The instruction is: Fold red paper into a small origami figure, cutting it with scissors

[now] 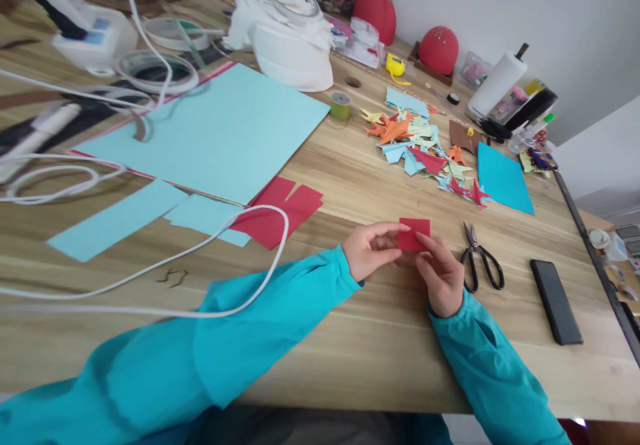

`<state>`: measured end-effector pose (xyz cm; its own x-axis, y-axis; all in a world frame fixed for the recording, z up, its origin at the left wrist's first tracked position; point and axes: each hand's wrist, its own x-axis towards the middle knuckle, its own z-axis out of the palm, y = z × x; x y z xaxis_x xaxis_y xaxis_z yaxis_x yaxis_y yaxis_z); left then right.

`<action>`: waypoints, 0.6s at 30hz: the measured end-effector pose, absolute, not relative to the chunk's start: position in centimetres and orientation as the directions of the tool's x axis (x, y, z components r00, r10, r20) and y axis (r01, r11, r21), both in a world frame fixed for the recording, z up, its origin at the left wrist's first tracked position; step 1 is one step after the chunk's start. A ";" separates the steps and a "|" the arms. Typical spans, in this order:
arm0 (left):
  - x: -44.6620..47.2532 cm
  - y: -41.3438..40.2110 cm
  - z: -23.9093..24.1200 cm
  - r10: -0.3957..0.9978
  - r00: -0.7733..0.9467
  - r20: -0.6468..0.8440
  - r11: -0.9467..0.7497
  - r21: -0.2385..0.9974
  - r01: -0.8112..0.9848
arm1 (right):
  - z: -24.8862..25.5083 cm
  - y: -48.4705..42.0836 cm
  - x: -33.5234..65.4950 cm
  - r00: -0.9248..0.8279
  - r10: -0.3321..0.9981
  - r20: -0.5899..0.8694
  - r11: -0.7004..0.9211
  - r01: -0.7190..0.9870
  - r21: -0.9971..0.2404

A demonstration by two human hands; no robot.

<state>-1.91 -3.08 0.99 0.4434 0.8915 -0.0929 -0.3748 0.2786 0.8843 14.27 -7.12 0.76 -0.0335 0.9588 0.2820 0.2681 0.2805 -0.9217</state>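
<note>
A wide wooden table (360,338) fills the view, and the person sits at its near edge with both arms in teal sleeves. The biggest thing on it is a large light blue sheet (220,131), which lies flat on the far left part. Behind the sheet stands a white machine (287,38). Nearer to the person, a light blue strip (117,221) lies just beside the sheet, and some red sheets (280,215) lie partly under its near corner. On the right there is a teal sheet (503,178), and beside it a pile of folded paper shapes (420,148) in many colours. A black phone (556,301) lies flat near the right edge, and black scissors (480,258) lie between the phone and the hands. The left hand (370,251) and the right hand (443,275) are close together, in front of the person. Both are closed on a small red paper square (415,233): the left pinches its left edge, the right its lower edge. The square is low over the table, just left of the scissors.
</note>
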 end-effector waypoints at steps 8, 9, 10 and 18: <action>-1.9 -3.1 0.9 0.936 0.331 -0.118 0.228 0.921 -0.316 | 1.1 -7.3 13.7 -0.087 0.952 0.292 0.304 0.325 -0.896; -2.0 -3.0 0.9 0.941 0.315 -0.121 0.218 0.930 -0.295 | 1.2 -7.3 13.7 -0.098 0.950 0.297 0.312 0.335 -0.889; -2.0 -3.0 1.0 0.945 0.304 -0.120 0.208 0.938 -0.277 | 1.2 -7.3 13.7 -0.105 0.947 0.302 0.320 0.344 -0.883; -2.0 -3.0 0.8 0.961 0.277 -0.006 0.075 0.968 -0.238 | 0.8 -6.9 14.0 -0.072 0.943 0.326 0.329 0.355 -0.875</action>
